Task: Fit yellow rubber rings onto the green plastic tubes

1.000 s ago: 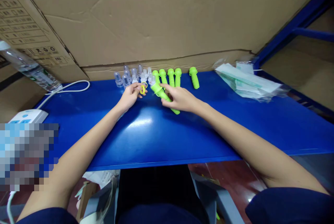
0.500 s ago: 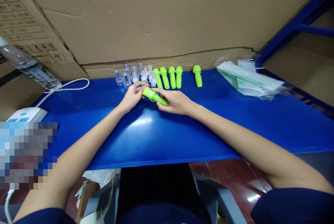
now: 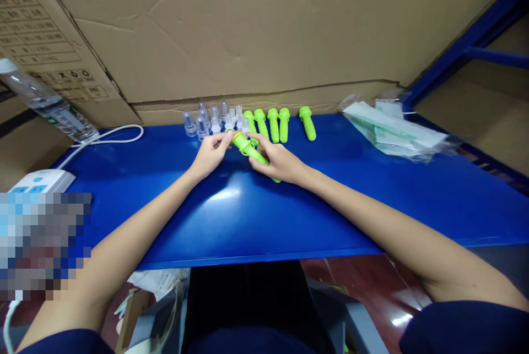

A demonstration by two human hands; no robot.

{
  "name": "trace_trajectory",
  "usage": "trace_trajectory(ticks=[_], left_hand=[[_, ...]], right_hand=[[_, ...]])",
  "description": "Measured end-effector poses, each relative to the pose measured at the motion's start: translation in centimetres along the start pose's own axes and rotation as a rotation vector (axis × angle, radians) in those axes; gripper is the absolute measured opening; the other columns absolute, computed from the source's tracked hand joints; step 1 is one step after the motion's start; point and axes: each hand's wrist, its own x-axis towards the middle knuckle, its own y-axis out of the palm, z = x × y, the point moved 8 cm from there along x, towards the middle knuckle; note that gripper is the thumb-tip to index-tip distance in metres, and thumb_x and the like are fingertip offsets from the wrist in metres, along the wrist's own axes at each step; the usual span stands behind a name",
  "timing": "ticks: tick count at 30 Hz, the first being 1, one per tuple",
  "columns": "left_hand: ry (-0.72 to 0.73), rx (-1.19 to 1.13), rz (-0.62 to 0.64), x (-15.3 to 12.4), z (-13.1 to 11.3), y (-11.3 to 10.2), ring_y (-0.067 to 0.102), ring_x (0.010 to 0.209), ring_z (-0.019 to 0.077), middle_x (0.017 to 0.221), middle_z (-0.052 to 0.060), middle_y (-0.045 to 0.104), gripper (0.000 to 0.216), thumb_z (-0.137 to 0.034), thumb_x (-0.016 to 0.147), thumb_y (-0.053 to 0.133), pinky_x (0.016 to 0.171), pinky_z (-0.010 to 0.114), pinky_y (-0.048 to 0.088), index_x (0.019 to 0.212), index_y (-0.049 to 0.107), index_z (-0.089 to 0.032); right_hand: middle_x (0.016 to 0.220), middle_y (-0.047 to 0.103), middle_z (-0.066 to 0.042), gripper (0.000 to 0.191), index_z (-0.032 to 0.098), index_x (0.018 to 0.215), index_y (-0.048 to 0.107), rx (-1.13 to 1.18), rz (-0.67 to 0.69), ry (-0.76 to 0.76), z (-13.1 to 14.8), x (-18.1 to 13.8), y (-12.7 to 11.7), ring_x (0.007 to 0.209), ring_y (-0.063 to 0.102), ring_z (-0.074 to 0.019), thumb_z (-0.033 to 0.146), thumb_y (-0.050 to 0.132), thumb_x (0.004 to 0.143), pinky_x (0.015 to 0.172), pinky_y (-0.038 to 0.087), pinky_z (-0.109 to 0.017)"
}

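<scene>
My right hand (image 3: 281, 162) is wrapped around a lime-green plastic torch-shaped tube (image 3: 248, 148), its wide end pointing up and left. Part of the tube is covered by the fingers, and its narrow end shows below them. My left hand (image 3: 210, 154) is closed in a pinch beside the wide end, where a thin lime-green ring (image 3: 230, 130) shows at the fingertips. A narrow orange-yellow edge is visible at the rim. Beyond my hands stand several clear plastic caps (image 3: 202, 123) and small white translucent pieces (image 3: 230, 118). Several more green torch-shaped tubes (image 3: 273, 125) lie alongside.
One green tube (image 3: 307, 124) lies apart to the right, before plastic bags (image 3: 388, 125). On the left are a water bottle (image 3: 53, 106), a power strip (image 3: 45, 180) and a white cable (image 3: 119, 132). Cardboard (image 3: 248, 29) walls the back of the blue table (image 3: 231, 227).
The held tube has turned slightly, its wide end now pointing more upward and its narrow end showing below my right hand. My left fingers have shifted a little right at the rim.
</scene>
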Motion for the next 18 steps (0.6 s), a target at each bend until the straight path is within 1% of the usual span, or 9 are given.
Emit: trace_trajectory(ticks=[2,4,7,11,14,18], left_hand=[[0.030,0.019,0.026,-0.2,-0.3,0.4,0.070,0.105,0.0257,0.119,0.012,0.073,0.054,-0.057,0.089,0.060,0.098,0.039,0.053,0.118,0.072,-0.012],[0.063,0.020,0.041,-0.5,-0.7,0.8,0.069,0.110,0.0265,0.129,0.012,0.068,0.055,-0.052,0.087,0.066,0.103,0.040,0.051,0.125,0.068,-0.013],[0.084,0.014,0.039,-0.7,-1.2,1.0,0.069,0.111,0.0268,0.130,0.012,0.067,0.052,-0.046,0.087,0.067,0.105,0.042,0.050,0.128,0.067,-0.014],[0.087,-0.021,0.041,-0.9,-1.9,1.4,0.067,0.116,0.0267,0.132,0.012,0.066,0.050,-0.044,0.088,0.067,0.107,0.042,0.049,0.129,0.066,-0.014],[0.087,-0.006,0.058,-1.0,-2.3,1.7,0.066,0.118,0.0270,0.133,0.012,0.065,0.050,-0.044,0.089,0.065,0.108,0.042,0.048,0.130,0.066,-0.015],[0.058,0.015,0.096,-1.1,-2.1,2.0,0.070,0.109,0.0260,0.129,0.011,0.069,0.053,-0.043,0.090,0.064,0.103,0.041,0.052,0.135,0.061,-0.016]], right_hand=[[0.067,0.045,0.006,0.064,0.015,0.148,0.031,0.031,-0.030,-0.009,-0.3,0.0,-0.1,0.055,0.045,-0.0140,0.028,0.051,0.088,0.056,0.032,-0.025],[0.066,0.044,0.006,0.066,0.015,0.150,0.028,0.043,-0.051,-0.021,-0.5,0.0,-0.2,0.055,0.045,-0.0141,0.028,0.050,0.089,0.057,0.034,-0.025],[0.070,0.051,0.003,0.069,0.016,0.154,0.023,0.065,-0.047,-0.007,-0.3,0.0,-0.2,0.057,0.049,-0.0144,0.029,0.048,0.091,0.061,0.040,-0.026],[0.080,0.063,-0.001,0.074,0.018,0.158,0.015,0.181,0.027,0.114,-0.2,0.0,0.1,0.060,0.058,-0.0150,0.028,0.046,0.091,0.063,0.049,-0.028],[0.084,0.066,-0.003,0.078,0.021,0.159,0.012,0.284,0.066,0.192,-0.5,-0.2,0.5,0.058,0.060,-0.0140,0.028,0.047,0.090,0.058,0.052,-0.027],[0.090,0.067,-0.003,0.081,0.026,0.159,0.009,0.450,0.067,0.193,-1.1,-0.2,1.0,0.050,0.057,-0.0113,0.030,0.049,0.089,0.043,0.048,-0.023]])
